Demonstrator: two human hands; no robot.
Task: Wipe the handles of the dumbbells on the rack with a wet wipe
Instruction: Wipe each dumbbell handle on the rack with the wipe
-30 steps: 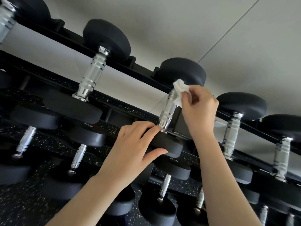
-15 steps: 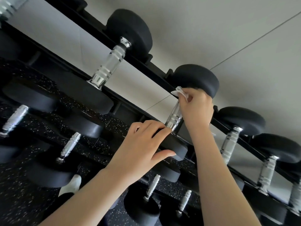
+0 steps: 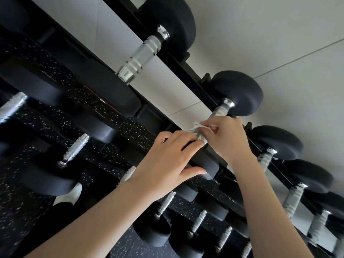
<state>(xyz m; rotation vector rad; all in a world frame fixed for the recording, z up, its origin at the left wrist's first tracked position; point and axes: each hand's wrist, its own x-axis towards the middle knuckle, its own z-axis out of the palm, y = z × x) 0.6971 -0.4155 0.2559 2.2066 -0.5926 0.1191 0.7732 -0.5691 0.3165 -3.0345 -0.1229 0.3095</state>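
Observation:
A black dumbbell with a chrome handle (image 3: 221,110) lies across the top tier of the black rack (image 3: 178,62). My right hand (image 3: 228,138) is closed around the lower part of that handle, pressing a white wet wipe (image 3: 196,128) against it. My left hand (image 3: 167,164) grips the dumbbell's near head (image 3: 208,164), fingers over its top and thumb under. Only the handle's upper end, by the far head (image 3: 240,92), shows.
More dumbbells sit on the top tier: one to the left (image 3: 139,54), several to the right (image 3: 266,157). Lower tiers hold further dumbbells (image 3: 74,148). Below is speckled black floor (image 3: 22,202); behind the rack is a white wall (image 3: 260,34). A white shoe tip (image 3: 71,194) shows at lower left.
My right hand has slid with the wipe down the handle from its far end to its near end. The left hand has stayed on the near head. The view has tilted and moved closer.

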